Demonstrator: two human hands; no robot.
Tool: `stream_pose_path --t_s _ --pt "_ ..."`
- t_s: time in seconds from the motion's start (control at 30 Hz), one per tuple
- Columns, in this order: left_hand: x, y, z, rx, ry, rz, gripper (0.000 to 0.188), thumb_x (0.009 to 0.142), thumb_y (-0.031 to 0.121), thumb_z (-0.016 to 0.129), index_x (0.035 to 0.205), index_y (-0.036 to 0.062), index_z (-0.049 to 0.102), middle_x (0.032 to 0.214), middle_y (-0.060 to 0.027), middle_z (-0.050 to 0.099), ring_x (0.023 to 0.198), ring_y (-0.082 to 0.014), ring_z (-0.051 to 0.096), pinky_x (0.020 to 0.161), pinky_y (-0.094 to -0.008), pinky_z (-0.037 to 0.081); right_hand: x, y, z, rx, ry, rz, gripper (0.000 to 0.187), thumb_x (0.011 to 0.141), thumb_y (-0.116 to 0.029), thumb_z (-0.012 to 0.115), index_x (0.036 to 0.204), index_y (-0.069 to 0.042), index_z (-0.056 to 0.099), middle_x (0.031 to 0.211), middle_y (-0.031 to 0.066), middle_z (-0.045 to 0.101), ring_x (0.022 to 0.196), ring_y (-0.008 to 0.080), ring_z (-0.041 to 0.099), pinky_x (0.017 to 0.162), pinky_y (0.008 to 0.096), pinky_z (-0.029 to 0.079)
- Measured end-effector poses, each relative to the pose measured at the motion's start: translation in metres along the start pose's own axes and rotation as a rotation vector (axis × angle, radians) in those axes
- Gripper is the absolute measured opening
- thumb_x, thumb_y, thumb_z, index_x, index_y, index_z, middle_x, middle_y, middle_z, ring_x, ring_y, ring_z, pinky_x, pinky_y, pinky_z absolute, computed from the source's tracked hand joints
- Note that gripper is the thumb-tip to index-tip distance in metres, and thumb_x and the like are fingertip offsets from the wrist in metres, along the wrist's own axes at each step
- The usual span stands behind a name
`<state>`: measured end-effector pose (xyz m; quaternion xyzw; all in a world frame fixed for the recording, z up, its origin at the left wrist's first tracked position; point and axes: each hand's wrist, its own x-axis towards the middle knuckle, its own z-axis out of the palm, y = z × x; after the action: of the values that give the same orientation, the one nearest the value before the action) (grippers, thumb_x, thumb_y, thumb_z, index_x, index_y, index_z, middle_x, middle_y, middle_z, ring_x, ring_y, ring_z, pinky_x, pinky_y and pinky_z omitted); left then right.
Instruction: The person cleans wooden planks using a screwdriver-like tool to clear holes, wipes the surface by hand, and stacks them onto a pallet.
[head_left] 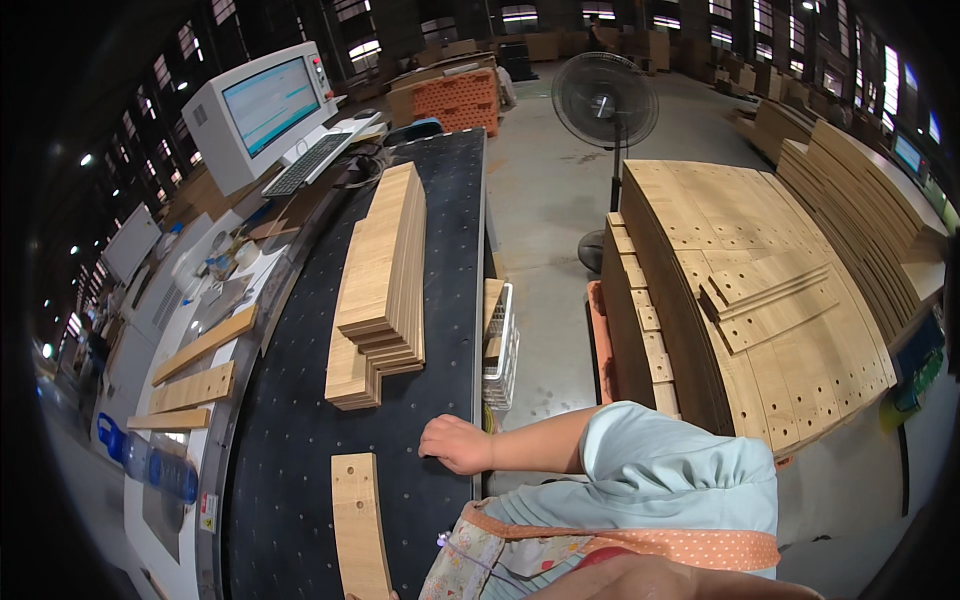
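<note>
My right hand (457,445) rests on the right edge of a black, dotted worktable (285,440), its fingers curled in and nothing visible in them. At the lower edge of the picture, only fingertips of my left hand (393,596) show, on the near end of a light wooden board (357,510) with two drilled holes. The rest of that hand is out of the picture. Beyond my right hand lies a stepped stack of wooden boards (385,260) on the worktable.
A monitor (268,105) and keyboard (308,163) stand at far left. Wooden strips (193,388) and a blue bottle (160,468) lie on the left ledge. A white basket (502,350) is beside the table. Right are a pallet of drilled boards (770,320) and a standing fan (605,100).
</note>
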<state>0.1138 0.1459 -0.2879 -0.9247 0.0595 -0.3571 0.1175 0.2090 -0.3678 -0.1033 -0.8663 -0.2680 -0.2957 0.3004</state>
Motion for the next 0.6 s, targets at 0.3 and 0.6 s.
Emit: stream_pose_path --t_s 0.3,0.6 --pt "-0.001 -0.002 -0.008 0.030 -0.014 -0.017 0.086 0.073 0.066 0.061 0.133 0.0058 0.045 0.136 -0.0160 0.043 0.130 -0.0324 0.036 0.107 -0.0565 0.024 0.001 0.000 0.002 0.019 0.032 -0.020 0.025 0.069 -0.001 0.059 0.093 -0.009 0.060 0.091 0.0055 0.056 0.094 0.0259 0.053 0.084 0.0381 0.040" --pt "-0.017 -0.007 0.002 0.028 0.006 -0.033 0.086 0.072 0.066 0.062 0.132 0.0059 0.045 0.137 -0.0188 0.042 0.131 -0.0338 0.035 0.107 -0.0570 0.024 0.003 -0.002 0.000 0.013 0.048 -0.032 0.025 0.068 -0.002 0.059 0.092 -0.009 0.060 0.088 0.0056 0.056 0.091 0.0264 0.053 0.083 0.0380 0.041"
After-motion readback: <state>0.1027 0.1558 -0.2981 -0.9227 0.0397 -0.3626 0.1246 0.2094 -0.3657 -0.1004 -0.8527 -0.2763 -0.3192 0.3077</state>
